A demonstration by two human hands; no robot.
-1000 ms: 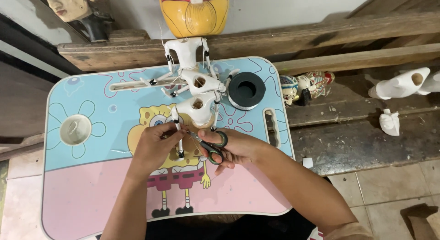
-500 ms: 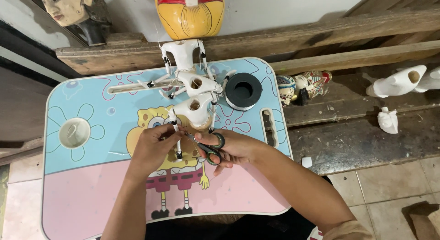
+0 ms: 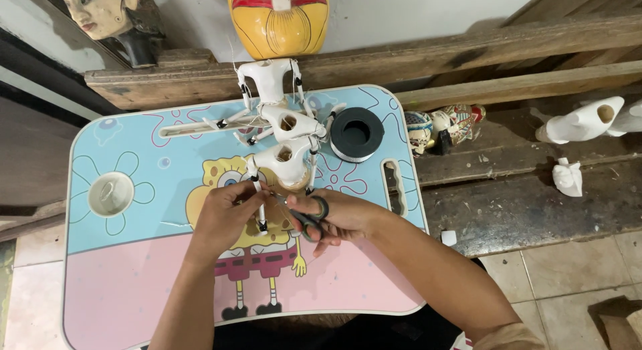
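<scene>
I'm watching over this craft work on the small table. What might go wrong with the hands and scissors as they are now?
The scissors in the right hand point toward the left hand, whose fingers pinch a thin arm of the white puppet body; a slip might nick a finger or cut the wrong string. Tugging may also topple the stacked white pieces toward the black tape roll.
</scene>
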